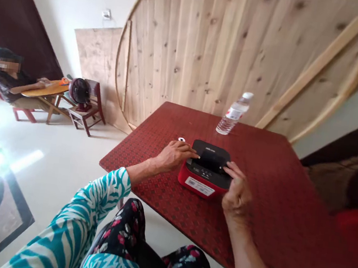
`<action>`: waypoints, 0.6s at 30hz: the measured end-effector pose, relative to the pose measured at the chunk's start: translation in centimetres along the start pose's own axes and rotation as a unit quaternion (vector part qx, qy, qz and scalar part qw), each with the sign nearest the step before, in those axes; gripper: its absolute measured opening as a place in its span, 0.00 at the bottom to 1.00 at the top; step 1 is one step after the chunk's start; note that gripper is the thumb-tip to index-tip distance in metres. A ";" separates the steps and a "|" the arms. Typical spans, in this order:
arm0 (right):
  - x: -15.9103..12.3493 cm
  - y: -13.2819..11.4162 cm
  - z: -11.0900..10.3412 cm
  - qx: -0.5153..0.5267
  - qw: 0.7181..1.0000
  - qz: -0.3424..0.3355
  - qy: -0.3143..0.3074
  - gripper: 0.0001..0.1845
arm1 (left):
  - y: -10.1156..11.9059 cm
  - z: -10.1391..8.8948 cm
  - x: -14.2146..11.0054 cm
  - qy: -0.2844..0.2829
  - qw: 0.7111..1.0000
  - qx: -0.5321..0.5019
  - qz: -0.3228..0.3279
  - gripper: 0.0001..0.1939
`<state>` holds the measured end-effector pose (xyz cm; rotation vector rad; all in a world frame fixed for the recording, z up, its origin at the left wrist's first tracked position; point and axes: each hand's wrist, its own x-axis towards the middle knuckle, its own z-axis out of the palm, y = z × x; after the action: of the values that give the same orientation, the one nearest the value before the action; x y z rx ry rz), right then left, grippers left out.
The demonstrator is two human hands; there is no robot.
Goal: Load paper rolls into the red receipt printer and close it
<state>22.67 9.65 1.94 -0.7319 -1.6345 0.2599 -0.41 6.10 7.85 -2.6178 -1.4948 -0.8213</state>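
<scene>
A small red and black printer-like device (206, 169) with a white label on its front sits on the red patterned table (276, 195). My left hand (173, 155) rests at the device's left side, fingertips stretched onto its black lid. My right hand (236, 191) lies at the right side, fingers flat on the lid's edge. Neither hand grips anything else. A small white ring-shaped roll (181, 139) lies on the table just beyond my left hand.
A clear water bottle (234, 113) stands at the table's far edge. A big round wooden panel (243, 50) leans on the wall behind. At far left another person (8, 78) sits at a small table, with a fan (79, 91) on a red stool.
</scene>
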 end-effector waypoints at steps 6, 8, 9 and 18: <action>-0.5 0.2 -0.5 -0.030 0.999 -0.030 -0.011 0.25 | -0.1 0.9 -0.5 0.017 1.000 -0.004 -0.010 0.19; -0.7 0.1 -0.4 -0.026 0.999 -0.023 -0.012 0.25 | -0.5 1.0 -0.4 0.024 1.000 -0.010 -0.006 0.18; -0.8 -0.1 -0.3 -0.021 1.000 -0.012 -0.011 0.25 | -0.6 1.0 -0.4 0.027 1.000 -0.014 -0.003 0.18; -2.2 2.0 0.8 0.082 0.942 0.310 0.099 0.34 | -2.0 2.9 -2.7 0.159 0.963 -0.195 -0.095 0.21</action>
<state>22.60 10.13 -1.11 -1.0934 -1.1386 0.7390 -1.90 5.83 3.67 -2.4289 -1.6439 -1.6200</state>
